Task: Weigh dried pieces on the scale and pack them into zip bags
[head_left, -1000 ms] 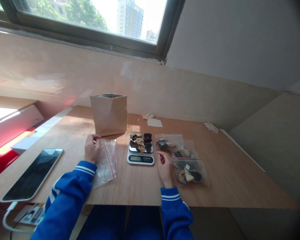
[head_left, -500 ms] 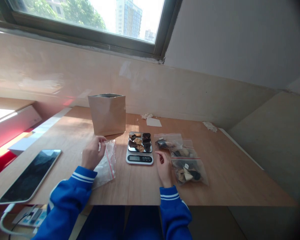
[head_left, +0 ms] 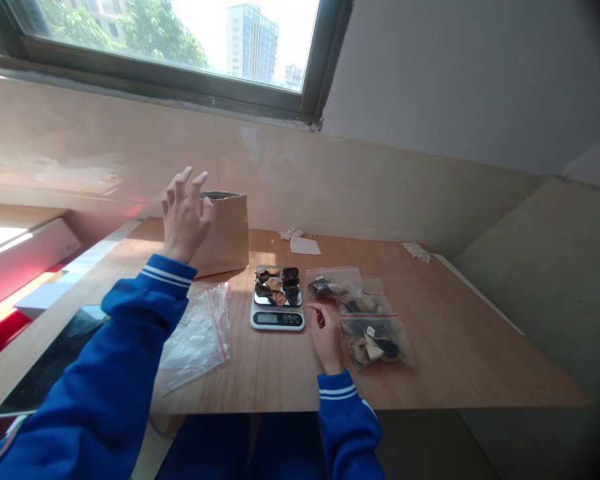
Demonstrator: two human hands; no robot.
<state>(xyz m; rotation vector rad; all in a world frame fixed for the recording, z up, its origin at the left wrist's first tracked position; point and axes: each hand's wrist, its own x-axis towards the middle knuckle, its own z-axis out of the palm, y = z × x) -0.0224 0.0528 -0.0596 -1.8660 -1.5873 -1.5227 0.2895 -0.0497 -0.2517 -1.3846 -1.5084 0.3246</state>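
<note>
My left hand (head_left: 186, 217) is raised with its fingers spread, holding nothing, at the left side of a brown paper bag (head_left: 225, 233) and covering part of it. The bag stands upright with its top open. On a white digital kitchen scale (head_left: 277, 321) lie several dark and tan curled, dried-looking pieces (head_left: 275, 285). My right hand (head_left: 326, 333) rests on the table just right of the scale, loosely curled with a gap between thumb and fingers, nothing visible in it. Beside it are clear zip bags (head_left: 379, 341) with similar pieces inside.
Clear zip bags (head_left: 197, 337) with a red strip lie flat left of the scale. A phone (head_left: 55, 360) lies at the left, partly under my sleeve. White paper (head_left: 305, 246) and crumpled scraps (head_left: 417, 252) are at the back, near the wall under the window.
My left hand has risen from the flat zip bags up to the paper bag, and its fingers have spread. My right hand has stayed beside the scale.
</note>
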